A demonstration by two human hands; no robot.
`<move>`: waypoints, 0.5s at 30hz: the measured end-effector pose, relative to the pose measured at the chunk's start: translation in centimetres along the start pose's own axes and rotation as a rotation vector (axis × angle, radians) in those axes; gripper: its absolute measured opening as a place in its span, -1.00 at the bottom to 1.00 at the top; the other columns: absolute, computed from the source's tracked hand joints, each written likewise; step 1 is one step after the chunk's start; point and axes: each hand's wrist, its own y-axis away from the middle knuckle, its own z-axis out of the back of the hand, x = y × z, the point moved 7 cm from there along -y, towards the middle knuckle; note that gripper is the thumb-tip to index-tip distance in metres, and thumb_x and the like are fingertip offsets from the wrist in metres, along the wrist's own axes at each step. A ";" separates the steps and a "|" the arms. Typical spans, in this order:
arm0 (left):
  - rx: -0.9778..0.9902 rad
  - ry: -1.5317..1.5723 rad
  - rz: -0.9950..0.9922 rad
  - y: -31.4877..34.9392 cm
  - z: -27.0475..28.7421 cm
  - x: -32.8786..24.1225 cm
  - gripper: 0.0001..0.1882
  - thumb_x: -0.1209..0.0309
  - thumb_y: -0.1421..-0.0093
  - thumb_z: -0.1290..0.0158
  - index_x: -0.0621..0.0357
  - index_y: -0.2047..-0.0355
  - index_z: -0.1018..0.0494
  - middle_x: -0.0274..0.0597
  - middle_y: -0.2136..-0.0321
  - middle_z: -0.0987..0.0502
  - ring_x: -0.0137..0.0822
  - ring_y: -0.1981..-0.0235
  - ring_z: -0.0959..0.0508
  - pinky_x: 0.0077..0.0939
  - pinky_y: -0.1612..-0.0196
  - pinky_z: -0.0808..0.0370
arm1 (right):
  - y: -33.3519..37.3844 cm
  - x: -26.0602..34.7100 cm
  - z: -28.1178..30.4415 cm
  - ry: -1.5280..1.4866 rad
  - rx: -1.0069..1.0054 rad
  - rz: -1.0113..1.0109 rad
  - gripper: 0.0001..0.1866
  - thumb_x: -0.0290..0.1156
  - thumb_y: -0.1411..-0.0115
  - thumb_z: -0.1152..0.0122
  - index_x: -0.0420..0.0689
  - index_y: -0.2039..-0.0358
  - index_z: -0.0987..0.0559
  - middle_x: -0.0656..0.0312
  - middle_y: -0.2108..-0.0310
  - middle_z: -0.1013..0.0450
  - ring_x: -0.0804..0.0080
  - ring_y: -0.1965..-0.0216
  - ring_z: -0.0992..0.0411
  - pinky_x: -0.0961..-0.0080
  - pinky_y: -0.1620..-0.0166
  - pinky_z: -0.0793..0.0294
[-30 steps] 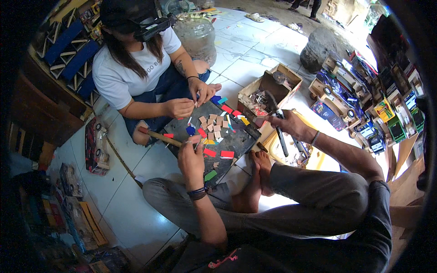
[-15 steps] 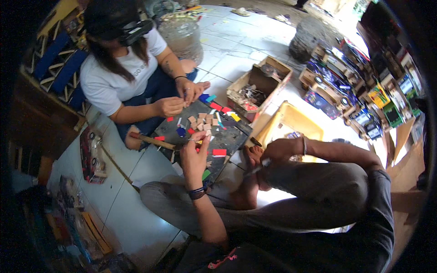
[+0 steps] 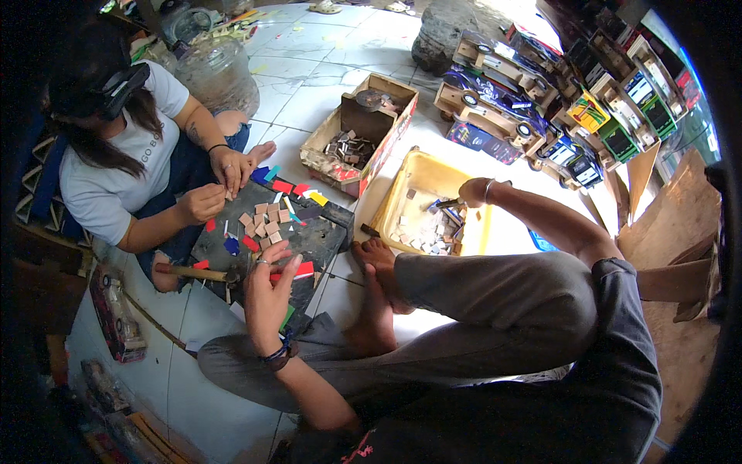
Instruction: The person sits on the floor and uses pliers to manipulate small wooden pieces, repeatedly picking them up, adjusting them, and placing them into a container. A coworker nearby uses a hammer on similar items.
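Observation:
My left hand (image 3: 270, 294) hovers over the near edge of a dark work board (image 3: 321, 232), thumb and fingers apart with nothing visible between them. Beyond its fingertips lie several small wooden blocks (image 3: 263, 224), and a red rectangular piece (image 3: 305, 271) shows just beside the thumb. Over a yellow tray (image 3: 483, 232), my right hand (image 3: 473, 192) is closed on a short dark-handled tool (image 3: 447, 204) whose kind I cannot make out. Small pale pieces (image 3: 421, 240) lie scattered in the tray beneath it. A wooden-handled tool (image 3: 193, 272) rests across the board's left side.
A co-worker (image 3: 127, 147) sits across the board, both hands (image 3: 212, 193) together at its far left. Behind the tray stands an open box (image 3: 328, 166) of small parts. Wooden toy vehicles (image 3: 533, 116) crowd the far right; another toy vehicle (image 3: 116, 313) lies at left.
The view has swung to the right. My left fingers have spread from a pinch. My right hand has moved from beside my foot to over the yellow tray, with the tool in it.

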 end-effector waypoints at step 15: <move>0.114 0.043 -0.012 0.0 -1.5 -1.4 -0.52 0.29 -0.30 -0.21 0.21 -0.17 -0.46 0.04 0.02 -0.62 -0.27 0.26 -0.67 -0.42 0.24 -0.54 | -2.9 9.1 -5.4 0.301 0.334 -0.023 -0.60 -0.24 -0.17 -0.36 -0.08 -0.02 -0.69 0.09 -0.10 -0.55 0.13 -0.06 -0.54 -0.01 0.04 -0.59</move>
